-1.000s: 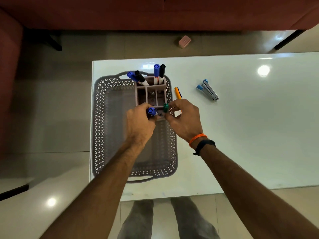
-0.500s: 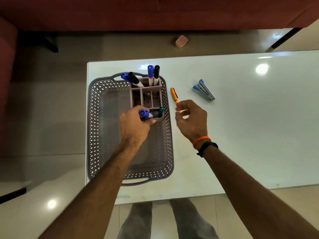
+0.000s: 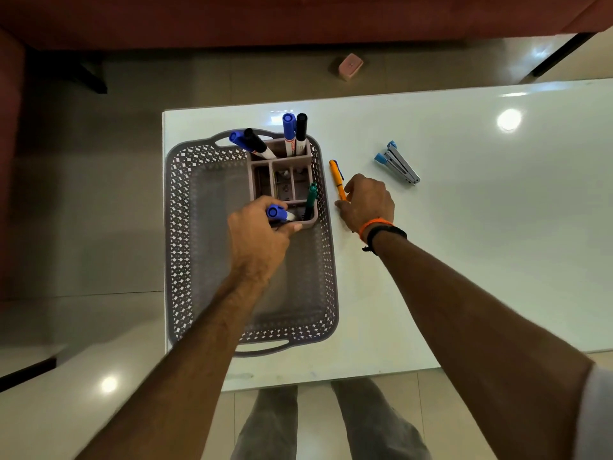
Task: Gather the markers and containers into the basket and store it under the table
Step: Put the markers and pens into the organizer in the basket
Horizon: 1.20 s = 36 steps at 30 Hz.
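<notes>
A grey lattice basket [image 3: 180, 227] sits on the left end of the white table [image 3: 464, 244]. Inside its far right corner stands a mauve divided organizer [image 3: 262, 179] with several blue and black markers upright at the back. A green marker [image 3: 311, 200] stands in its near right slot. My left hand [image 3: 258, 240] grips a blue-capped marker [image 3: 277, 213] at the organizer's near left corner. My right hand [image 3: 368, 202] is on the table just right of the basket, its fingertips pinching the near end of an orange pen [image 3: 337, 179].
A blue and silver stapler [image 3: 398, 163] lies on the table to the right of the pen. A pink eraser-like block [image 3: 350, 65] lies on the floor beyond the table. A red sofa runs along the top. My legs show below the table's near edge.
My right hand let go of the green marker, left it standing in the organizer, and moved right to the orange pen. My left hand stays on the blue marker.
</notes>
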Available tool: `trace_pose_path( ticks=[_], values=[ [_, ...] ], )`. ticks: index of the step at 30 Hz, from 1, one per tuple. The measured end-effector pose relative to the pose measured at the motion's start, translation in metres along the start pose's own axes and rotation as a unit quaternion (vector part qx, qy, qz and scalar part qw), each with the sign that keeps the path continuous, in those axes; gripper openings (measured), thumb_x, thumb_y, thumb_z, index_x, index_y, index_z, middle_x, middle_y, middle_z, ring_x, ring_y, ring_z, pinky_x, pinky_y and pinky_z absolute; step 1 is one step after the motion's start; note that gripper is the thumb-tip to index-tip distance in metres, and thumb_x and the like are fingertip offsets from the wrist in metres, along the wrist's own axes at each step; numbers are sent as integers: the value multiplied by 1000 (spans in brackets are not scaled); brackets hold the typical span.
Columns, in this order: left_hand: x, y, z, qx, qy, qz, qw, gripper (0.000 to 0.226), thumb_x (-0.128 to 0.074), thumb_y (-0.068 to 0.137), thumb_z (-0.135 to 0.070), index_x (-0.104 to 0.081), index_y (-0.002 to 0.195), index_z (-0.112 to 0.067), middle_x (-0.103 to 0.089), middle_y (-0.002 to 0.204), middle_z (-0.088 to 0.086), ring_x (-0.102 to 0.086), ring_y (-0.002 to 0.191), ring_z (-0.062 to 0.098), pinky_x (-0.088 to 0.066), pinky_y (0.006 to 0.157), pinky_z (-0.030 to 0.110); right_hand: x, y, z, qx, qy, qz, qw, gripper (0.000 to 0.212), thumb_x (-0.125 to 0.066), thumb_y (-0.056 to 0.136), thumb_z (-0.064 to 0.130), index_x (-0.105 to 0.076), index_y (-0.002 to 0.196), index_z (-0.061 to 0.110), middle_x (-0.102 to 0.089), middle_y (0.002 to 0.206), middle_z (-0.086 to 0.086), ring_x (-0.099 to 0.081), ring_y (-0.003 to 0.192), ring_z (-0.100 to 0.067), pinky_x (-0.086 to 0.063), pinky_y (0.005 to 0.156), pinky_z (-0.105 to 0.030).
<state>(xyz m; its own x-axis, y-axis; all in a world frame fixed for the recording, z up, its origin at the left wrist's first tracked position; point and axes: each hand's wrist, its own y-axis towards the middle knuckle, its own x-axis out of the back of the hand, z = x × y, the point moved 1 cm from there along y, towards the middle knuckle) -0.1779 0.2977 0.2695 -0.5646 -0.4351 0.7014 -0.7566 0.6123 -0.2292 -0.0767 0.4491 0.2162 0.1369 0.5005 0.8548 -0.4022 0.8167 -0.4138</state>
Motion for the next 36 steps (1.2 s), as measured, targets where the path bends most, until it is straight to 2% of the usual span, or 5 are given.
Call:
trace_pose_path(
  ticks=[11,15,21,31,36],
  values=[
    [-3,1,-3,27,3,4,1000,39,-83,67,-28,-69,102,-19,-65,93,-5,-59,81,6,-44,69,9,25,-24,1,-1,215,-103,971,27,-65,74,14,-71,100,12,-71,87,0,-64,85,-18,-51,84,-31],
    [-4,0,-2,27,-3,12,1000,38,-83,67,-28,-68,101,-18,-66,91,-4,-61,81,7,-45,70,12,24,-27,-6,-35,183,-19,982,30,-69,78,15,-68,107,8,-70,101,-5,-64,79,-15,-42,70,-7],
    [-4,2,1,24,-8,11,1000,37,-85,64,-29,-69,96,-20,-60,83,-11,-59,76,4,-37,60,3,25,-27,-10,-95,233,75,965,37,-68,79,11,-65,115,11,-67,116,-9,-64,105,-23,-51,96,-36],
    [-1,2,2,11,-1,7,1000,35,-87,63,-31,-70,92,-20,-69,82,-5,-63,77,10,-48,67,20,72,-62,25,90,399,-147,901,21,-64,90,19,-66,110,13,-69,98,-4,-70,88,-24,-60,73,-43],
    [1,2,1,-5,5,1,1000,36,-87,63,-31,-71,92,-17,-72,86,-1,-58,74,8,-42,66,17,76,-78,42,200,385,-183,882,21,-71,84,21,-67,103,13,-68,83,12,-69,75,-6,-58,64,-20]
  ],
)
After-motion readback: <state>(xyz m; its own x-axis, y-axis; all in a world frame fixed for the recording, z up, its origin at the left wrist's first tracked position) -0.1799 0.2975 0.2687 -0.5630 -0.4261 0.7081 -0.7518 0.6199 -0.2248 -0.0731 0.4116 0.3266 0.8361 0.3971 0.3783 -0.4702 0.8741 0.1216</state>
